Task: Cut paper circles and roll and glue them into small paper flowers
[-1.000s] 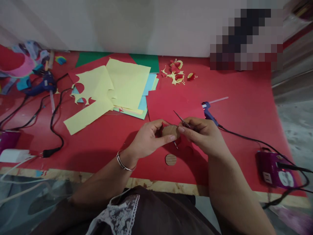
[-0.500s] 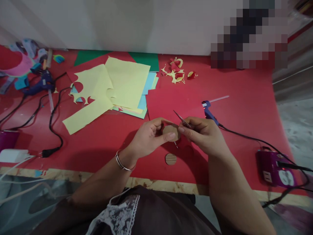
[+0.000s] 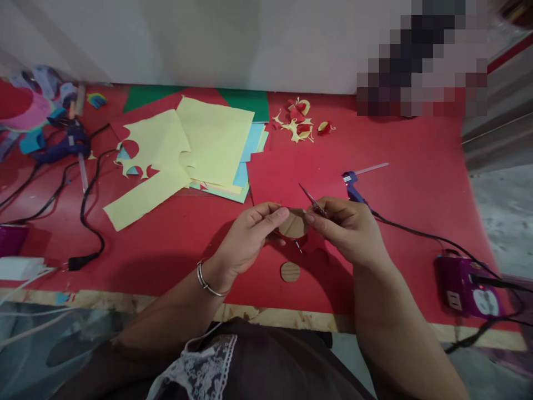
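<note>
My left hand (image 3: 257, 230) pinches a round cardboard disc (image 3: 293, 225) at its left edge, thumb on top. Scissors (image 3: 312, 200) are in my right hand (image 3: 347, 225), with the pointed blade up and to the left. My right thumb and fingertips touch the disc's right edge. Just below the disc, the metal tip of a pen (image 3: 298, 246) sticks out; the rest of it is hidden. Nearer to me, a smaller ridged cardboard disc (image 3: 290, 272) lies flat. Red paper (image 3: 297, 172) spreads behind and under my hands.
A blue glue gun (image 3: 353, 186) lies at right, its cord running to a purple power box (image 3: 466, 289). Yellow sheets (image 3: 216, 141) with cut-outs are stacked at left. Paper scraps (image 3: 297, 119) lie at the back. Another glue gun (image 3: 69, 141) and cables (image 3: 85, 222) are at far left.
My left thumb has shifted up and left on the disc, uncovering more of its face and a crease-like line. The scissors have moved slightly right and up.
</note>
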Motion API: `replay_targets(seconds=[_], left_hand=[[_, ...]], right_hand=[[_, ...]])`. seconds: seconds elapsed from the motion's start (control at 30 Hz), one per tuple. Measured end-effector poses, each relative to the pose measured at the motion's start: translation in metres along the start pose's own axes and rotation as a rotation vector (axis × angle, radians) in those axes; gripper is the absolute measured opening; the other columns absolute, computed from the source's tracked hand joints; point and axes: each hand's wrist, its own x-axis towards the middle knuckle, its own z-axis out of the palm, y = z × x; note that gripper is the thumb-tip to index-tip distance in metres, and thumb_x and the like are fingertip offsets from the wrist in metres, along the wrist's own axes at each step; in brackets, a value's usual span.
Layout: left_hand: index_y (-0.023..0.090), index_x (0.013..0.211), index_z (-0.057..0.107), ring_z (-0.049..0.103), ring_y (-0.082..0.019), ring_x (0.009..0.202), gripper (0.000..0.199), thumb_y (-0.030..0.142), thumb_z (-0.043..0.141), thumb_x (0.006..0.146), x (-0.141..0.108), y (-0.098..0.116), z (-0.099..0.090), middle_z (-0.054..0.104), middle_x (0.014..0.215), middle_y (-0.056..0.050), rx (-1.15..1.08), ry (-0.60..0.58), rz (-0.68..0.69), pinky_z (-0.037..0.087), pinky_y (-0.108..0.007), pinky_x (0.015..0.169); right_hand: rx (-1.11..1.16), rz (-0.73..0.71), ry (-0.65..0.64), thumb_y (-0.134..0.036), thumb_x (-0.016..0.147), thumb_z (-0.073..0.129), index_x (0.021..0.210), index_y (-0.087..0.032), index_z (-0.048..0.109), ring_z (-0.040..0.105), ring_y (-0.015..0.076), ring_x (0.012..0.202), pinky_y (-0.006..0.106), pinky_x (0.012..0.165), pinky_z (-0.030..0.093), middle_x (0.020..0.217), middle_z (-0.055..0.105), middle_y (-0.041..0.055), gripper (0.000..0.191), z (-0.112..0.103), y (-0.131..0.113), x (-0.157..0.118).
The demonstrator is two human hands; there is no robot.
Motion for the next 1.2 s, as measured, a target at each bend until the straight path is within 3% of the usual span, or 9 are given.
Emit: replay_targets(seconds=[0.17, 0.43, 0.53, 0.73, 0.93, 1.2], left_hand=[[0.017, 0.09, 0.076, 0.07, -0.014, 0.089, 0.033, 0.034, 0.098, 0.072, -0.004, -0.011, 0.011, 0.077, 0.091, -0.002, -0.195, 0.032, 0.032, 0.054, -0.029, 0.09], [0.023, 0.094, 0.074, 0.072, -0.019, 0.104, 0.027, 0.036, 0.093, 0.08, -0.015, -0.022, 0.029, 0.077, 0.104, -0.001, -0.358, 0.084, 0.051, 0.059, -0.037, 0.095], [0.023, 0.097, 0.076, 0.073, -0.02, 0.103, 0.027, 0.04, 0.091, 0.082, -0.012, -0.023, 0.025, 0.08, 0.106, -0.003, -0.279, 0.117, 0.119, 0.059, -0.033, 0.088], [0.023, 0.101, 0.08, 0.071, -0.015, 0.088, 0.024, 0.044, 0.084, 0.09, -0.004, -0.019, 0.007, 0.082, 0.098, -0.003, 0.086, 0.181, 0.303, 0.056, -0.028, 0.08], [0.023, 0.099, 0.08, 0.072, -0.015, 0.087, 0.023, 0.043, 0.086, 0.088, -0.005, -0.008, 0.003, 0.081, 0.094, -0.002, 0.175, 0.113, 0.292, 0.059, -0.029, 0.086], [0.021, 0.099, 0.08, 0.074, -0.016, 0.085, 0.027, 0.044, 0.088, 0.086, -0.003, -0.006, 0.003, 0.081, 0.093, -0.004, 0.157, 0.02, 0.234, 0.062, -0.033, 0.091]], right_hand=[[-0.052, -0.056, 0.064, -0.041, 0.088, 0.079, 0.071, -0.019, 0.067, 0.046, 0.0108, 0.057, 0.026, 0.053, 0.037, 0.061, 0.056, -0.0017, 0.031, 0.002, -0.001, 0.0], [-0.141, -0.123, 0.132, -0.039, 0.089, 0.077, 0.074, -0.021, 0.069, 0.043, 0.011, 0.054, 0.027, 0.051, 0.034, 0.058, 0.052, -0.0033, 0.025, 0.006, 0.0, -0.004], [-0.169, -0.131, 0.126, -0.043, 0.09, 0.077, 0.076, -0.021, 0.069, 0.044, 0.0119, 0.055, 0.028, 0.053, 0.035, 0.06, 0.054, -0.0026, 0.027, 0.007, 0.001, -0.005], [-0.225, -0.08, 0.021, -0.071, 0.092, 0.071, 0.082, -0.02, 0.073, 0.053, 0.0145, 0.062, 0.028, 0.057, 0.04, 0.069, 0.065, 0.0019, 0.051, 0.001, 0.005, -0.003], [-0.332, -0.072, -0.03, -0.074, 0.096, 0.064, 0.083, -0.019, 0.077, 0.052, 0.0132, 0.059, 0.027, 0.055, 0.037, 0.067, 0.066, 0.0019, 0.057, -0.006, 0.002, -0.002], [-0.322, -0.048, -0.093, -0.076, 0.096, 0.061, 0.073, -0.02, 0.069, 0.048, 0.0125, 0.057, 0.027, 0.052, 0.035, 0.063, 0.061, 0.0015, 0.061, -0.01, -0.003, -0.004]])
